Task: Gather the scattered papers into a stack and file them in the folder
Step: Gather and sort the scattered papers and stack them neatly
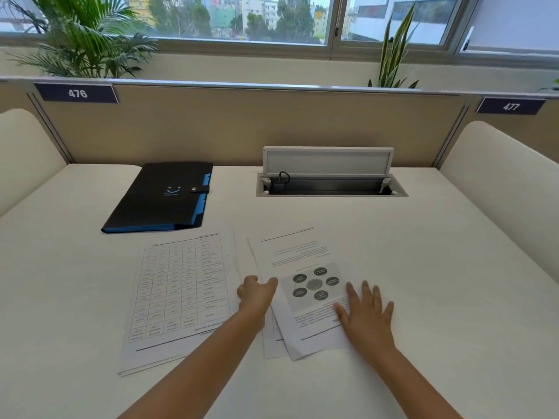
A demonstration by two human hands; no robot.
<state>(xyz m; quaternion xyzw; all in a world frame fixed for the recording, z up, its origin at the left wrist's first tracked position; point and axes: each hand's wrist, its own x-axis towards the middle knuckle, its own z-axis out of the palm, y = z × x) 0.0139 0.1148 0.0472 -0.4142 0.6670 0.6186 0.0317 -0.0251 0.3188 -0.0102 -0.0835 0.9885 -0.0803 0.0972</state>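
A sheet printed with a table [181,285] lies on the white desk [423,267], left of centre, with another sheet under it. To its right a sheet with a circle diagram [302,267] tops a small skewed pile. My left hand [257,293] curls at that pile's left edge, fingers on the paper's edge. My right hand [366,316] rests flat with fingers spread on the diagram sheet's lower right corner. A black folder [160,198] with blue tabs and a snap strap lies shut at the back left.
A cable hatch [329,179] with its lid raised sits in the desk at back centre. Cream side dividers [499,176] bound the desk on both sides, a beige partition at the back.
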